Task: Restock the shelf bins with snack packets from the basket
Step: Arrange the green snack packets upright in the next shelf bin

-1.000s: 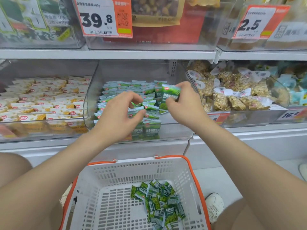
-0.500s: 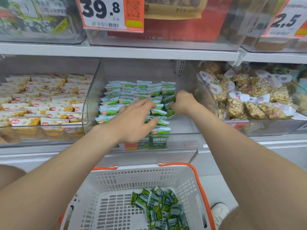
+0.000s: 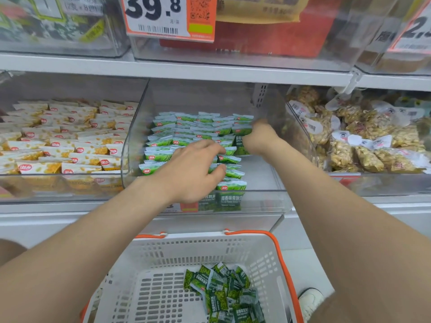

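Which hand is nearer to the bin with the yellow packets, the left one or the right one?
Left. The left hand lies on the green packets mid-bin, next door to the yellow packets bin; the right hand grips a green packet farther right.

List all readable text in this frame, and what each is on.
"39.8": orange tag, top shelf.
"2.": right tag, the rest is cut off.
"蒜香味青豌豆": green packet at the bin front.
Too small or blurred to read: red logos, barcode, basket packets.

right hand fingers hidden among green packets; basket cut off below.
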Tool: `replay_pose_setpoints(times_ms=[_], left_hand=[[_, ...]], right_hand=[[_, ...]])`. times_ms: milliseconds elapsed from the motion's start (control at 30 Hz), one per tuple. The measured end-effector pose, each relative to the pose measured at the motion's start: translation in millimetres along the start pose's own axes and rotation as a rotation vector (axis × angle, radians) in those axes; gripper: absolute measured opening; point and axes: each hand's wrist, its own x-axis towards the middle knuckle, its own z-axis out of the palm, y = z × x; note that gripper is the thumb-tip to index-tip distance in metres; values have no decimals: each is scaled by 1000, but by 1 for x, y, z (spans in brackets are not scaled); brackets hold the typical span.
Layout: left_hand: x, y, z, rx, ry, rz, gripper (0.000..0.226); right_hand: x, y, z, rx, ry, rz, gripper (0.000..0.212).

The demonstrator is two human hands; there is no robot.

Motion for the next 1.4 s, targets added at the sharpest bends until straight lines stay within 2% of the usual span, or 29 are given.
replay_pose_setpoints(times_ms=[133,300,367,467,533,633,767,900,1000,1067,1100,1167,1300,1400], left_hand=[[0,0,0,-6,-7,5,60],[0,0,-1,6,3,18,61],[0,0,0,8,3,21,61],[0,-1,0,19,7,29,61],[-1,0,-1,39,16,41,61],[-2,3,-3,105,73,72,57],[-6,9,-4,214,235,99,46],[-17,17,-9,191,423,170,30],[-35,33,-14,52,504,276,13],[-56,49,-14,-15,510,310,6],[-67,56,-10,-18,484,316,2],[-83,66,1,22,320,291,14],[-87,58,51,277,-345,145,20],[-82,41,103,292,-611,89,19]], right_hand=[[-1,4,7,-64,48,-31,80],[-5,4,10,-81,203,-32,89],[-6,6,11,-102,226,-36,76],[-9,6,12,-96,139,-51,31],[-14,5,10,-70,74,-55,16],[-20,4,1,-93,-56,-48,20],[-37,11,-11,-152,-169,-130,43],[-64,20,-23,-138,-31,-236,42],[-99,22,-33,-119,203,-399,29],[-131,22,-38,-56,267,-499,18],[-148,23,-40,-45,253,-524,14],[-179,26,-41,-119,133,-544,12],[-217,44,-19,-475,-347,-567,17],[-223,68,18,-675,-581,-554,10]])
